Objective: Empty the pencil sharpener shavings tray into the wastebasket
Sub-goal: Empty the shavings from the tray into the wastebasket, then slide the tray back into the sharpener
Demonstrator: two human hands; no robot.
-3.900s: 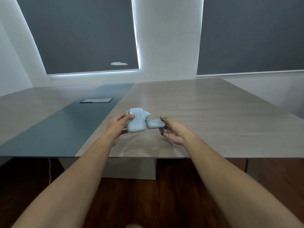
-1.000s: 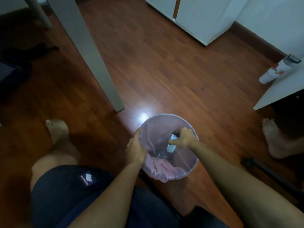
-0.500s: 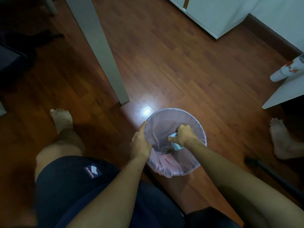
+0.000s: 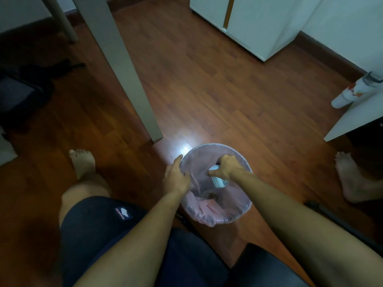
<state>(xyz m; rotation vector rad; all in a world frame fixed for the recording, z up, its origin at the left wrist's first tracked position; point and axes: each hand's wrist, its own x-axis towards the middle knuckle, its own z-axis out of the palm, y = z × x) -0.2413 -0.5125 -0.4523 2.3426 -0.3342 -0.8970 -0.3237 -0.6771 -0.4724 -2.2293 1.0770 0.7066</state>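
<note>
Both hands are down at the wastebasket (image 4: 238, 212), the only view being the one from the person's head, looking straight down past the knees. His or her left hand (image 4: 176, 177) is hooked over the near-left rim, fingers curled onto the pink liner (image 4: 207, 219), which looks to me like a way of steadying the bin and keeping the bag's mouth open. Just to the right of it, over the middle of the opening, the right hand (image 4: 227, 167) is closed around the pale blue shavings tray (image 4: 217, 181), holding it tipped with its lower end pointing into the bin, presumably so the contents slide out inside the liner and not onto the floor (image 4: 207, 90). Below and slightly toward the person from that hand, a small dark heap of shavings (image 4: 208, 193) lies on the liner at the bottom. Whether the tray is fully empty I cannot tell; its inside is hidden. The sharpener body itself is not in sight. Beyond the left hand stands a grey table leg (image 4: 124, 69); well off to the right of the right hand, another person's bare foot (image 4: 350, 179) rests on the boards. I judge the emptying nearly done.
</note>
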